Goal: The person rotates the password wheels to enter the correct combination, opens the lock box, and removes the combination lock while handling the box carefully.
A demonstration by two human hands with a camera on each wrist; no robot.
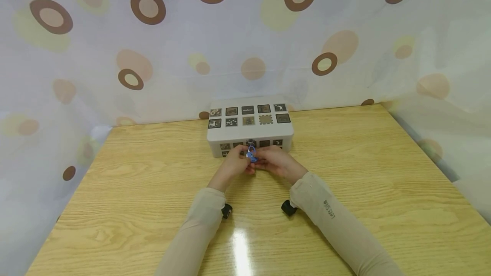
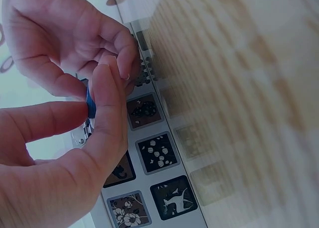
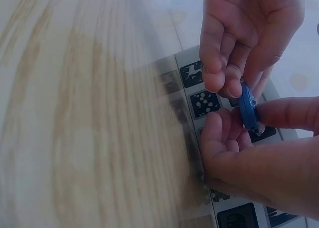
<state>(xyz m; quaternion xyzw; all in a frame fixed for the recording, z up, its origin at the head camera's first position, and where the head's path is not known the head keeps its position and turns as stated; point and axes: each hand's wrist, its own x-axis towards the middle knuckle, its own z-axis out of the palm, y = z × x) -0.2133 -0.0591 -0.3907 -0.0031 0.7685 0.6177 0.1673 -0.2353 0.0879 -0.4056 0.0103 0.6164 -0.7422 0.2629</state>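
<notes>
The left hand [image 1: 235, 162] pinches a blue padlock [image 1: 251, 157] before the white box's [image 1: 249, 132] front; the right hand [image 1: 281, 160] pinches its other side. The head view shows the padlock's loop plainly; the right wrist view, its narrow edge.

Your wood-grained table [image 1: 153, 173] carries one white box [image 1: 255, 131] with square pictures, standing near the far edge.
</notes>
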